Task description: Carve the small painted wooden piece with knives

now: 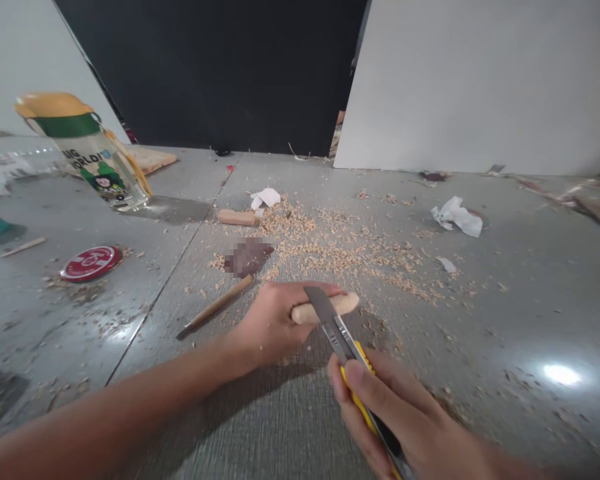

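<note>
A small, pale piece of wood [347,304] with a rounded end is gripped in my left hand [273,320], lying roughly sideways. My right hand [385,400] is wrapped around a yellow and black utility knife [365,387], thumb along its side. The knife's blade is extended and crosses over the wood, close to my left fingers; whether it cuts into the surface I cannot tell. Just beyond my left hand lies a wooden-handled carving tool [217,307] with a dark metal tip. A dark brown piece [250,257], partly blurred out, rests past its handle.
Wood shavings [330,247] are scattered over the grey tiled floor [480,320]. Another wood block [237,217] and crumpled paper [457,217] lie farther off. At left stand a water bottle [100,153] and a red round lid [91,263]. Dark and white panels [470,87] line the back.
</note>
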Demonstrator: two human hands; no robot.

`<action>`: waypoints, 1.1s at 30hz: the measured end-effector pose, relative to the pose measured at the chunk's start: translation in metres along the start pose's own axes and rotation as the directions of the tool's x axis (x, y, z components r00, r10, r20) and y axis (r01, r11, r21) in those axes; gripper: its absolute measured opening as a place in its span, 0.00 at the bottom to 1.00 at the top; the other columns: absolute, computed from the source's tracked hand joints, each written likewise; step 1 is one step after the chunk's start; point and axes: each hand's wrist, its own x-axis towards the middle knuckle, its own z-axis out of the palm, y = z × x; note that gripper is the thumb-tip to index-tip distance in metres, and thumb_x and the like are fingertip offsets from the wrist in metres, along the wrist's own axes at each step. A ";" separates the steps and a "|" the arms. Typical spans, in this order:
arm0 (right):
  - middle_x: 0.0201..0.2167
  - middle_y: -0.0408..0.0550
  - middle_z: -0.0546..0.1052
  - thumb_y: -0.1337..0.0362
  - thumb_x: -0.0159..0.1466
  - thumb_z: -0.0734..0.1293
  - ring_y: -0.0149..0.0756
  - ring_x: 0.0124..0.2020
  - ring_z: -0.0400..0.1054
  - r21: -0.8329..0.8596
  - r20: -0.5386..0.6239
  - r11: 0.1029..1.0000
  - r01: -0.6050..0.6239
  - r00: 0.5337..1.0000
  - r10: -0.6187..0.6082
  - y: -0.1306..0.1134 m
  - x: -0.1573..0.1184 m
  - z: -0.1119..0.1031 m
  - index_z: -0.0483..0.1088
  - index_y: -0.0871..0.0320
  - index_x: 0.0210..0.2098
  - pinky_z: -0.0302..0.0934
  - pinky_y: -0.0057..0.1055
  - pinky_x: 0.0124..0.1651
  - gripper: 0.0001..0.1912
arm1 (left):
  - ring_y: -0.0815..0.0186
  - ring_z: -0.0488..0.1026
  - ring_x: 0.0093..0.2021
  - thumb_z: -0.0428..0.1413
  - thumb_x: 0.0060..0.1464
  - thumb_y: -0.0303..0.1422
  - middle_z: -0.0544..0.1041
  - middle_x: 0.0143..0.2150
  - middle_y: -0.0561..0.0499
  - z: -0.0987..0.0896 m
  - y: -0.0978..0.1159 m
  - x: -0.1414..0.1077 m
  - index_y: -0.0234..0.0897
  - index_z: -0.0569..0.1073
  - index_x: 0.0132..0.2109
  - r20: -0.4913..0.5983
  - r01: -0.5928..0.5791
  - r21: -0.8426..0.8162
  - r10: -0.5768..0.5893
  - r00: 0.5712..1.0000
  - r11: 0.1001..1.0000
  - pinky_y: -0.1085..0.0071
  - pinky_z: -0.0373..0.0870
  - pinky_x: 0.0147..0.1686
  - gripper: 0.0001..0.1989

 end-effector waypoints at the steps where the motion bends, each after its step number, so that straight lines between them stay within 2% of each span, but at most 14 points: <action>1: 0.13 0.33 0.61 0.35 0.65 0.49 0.22 0.13 0.52 0.005 -0.033 1.000 -0.004 0.999 0.004 0.000 0.000 0.001 0.60 0.56 0.34 0.53 0.19 0.19 0.30 | 0.65 0.79 0.48 0.56 0.52 0.21 0.80 0.50 0.52 0.000 0.000 0.000 0.42 0.79 0.50 -0.033 0.024 -0.005 -0.024 0.999 1.000 0.73 0.76 0.46 0.20; 4: 0.14 0.33 0.61 0.34 0.64 0.50 0.22 0.12 0.53 0.002 -0.103 1.000 -0.009 0.995 0.010 0.003 -0.001 0.001 0.59 0.55 0.34 0.56 0.20 0.18 0.30 | 0.66 0.79 0.46 0.56 0.53 0.20 0.80 0.50 0.53 -0.001 0.001 0.001 0.42 0.79 0.50 -0.096 0.037 0.004 -0.036 0.995 0.999 0.76 0.77 0.43 0.19; 8: 0.15 0.34 0.62 0.33 0.63 0.51 0.23 0.12 0.54 0.000 -0.115 0.999 -0.047 0.992 0.047 0.005 -0.001 0.000 0.59 0.55 0.34 0.57 0.22 0.18 0.30 | 0.67 0.79 0.48 0.55 0.49 0.16 0.81 0.50 0.54 -0.002 -0.001 0.001 0.41 0.79 0.48 -0.147 -0.011 0.033 0.016 0.989 0.999 0.76 0.74 0.50 0.23; 12: 0.14 0.34 0.62 0.34 0.64 0.51 0.24 0.13 0.55 -0.025 -0.124 0.998 -0.055 0.991 0.052 0.005 -0.002 0.000 0.59 0.55 0.33 0.59 0.22 0.19 0.29 | 0.67 0.79 0.48 0.54 0.48 0.15 0.81 0.49 0.53 -0.002 -0.002 0.001 0.39 0.79 0.47 -0.170 -0.024 0.054 0.033 0.985 0.998 0.76 0.74 0.50 0.22; 19: 0.14 0.34 0.61 0.35 0.65 0.50 0.23 0.12 0.53 0.023 -0.096 1.000 -0.020 0.995 0.023 0.008 -0.001 0.000 0.59 0.55 0.33 0.56 0.21 0.17 0.29 | 0.65 0.78 0.49 0.54 0.50 0.16 0.80 0.50 0.52 -0.003 0.001 0.002 0.39 0.79 0.47 -0.120 -0.005 0.043 0.010 0.993 0.999 0.72 0.75 0.50 0.21; 26: 0.15 0.34 0.62 0.36 0.65 0.51 0.21 0.12 0.52 0.111 -0.075 0.993 -0.029 0.996 0.038 0.012 0.001 0.000 0.60 0.55 0.34 0.54 0.18 0.17 0.28 | 0.65 0.79 0.48 0.53 0.50 0.16 0.81 0.49 0.52 -0.005 0.004 0.002 0.40 0.79 0.47 -0.066 -0.012 0.036 0.014 0.998 0.999 0.73 0.76 0.47 0.21; 33: 0.13 0.34 0.61 0.37 0.66 0.52 0.21 0.12 0.50 0.143 -0.064 0.990 -0.006 0.998 0.016 0.015 0.000 0.001 0.61 0.56 0.35 0.53 0.18 0.17 0.27 | 0.65 0.76 0.53 0.52 0.51 0.16 0.80 0.51 0.52 -0.006 0.000 -0.001 0.41 0.78 0.48 -0.013 -0.081 0.058 0.082 0.997 0.995 0.71 0.74 0.52 0.22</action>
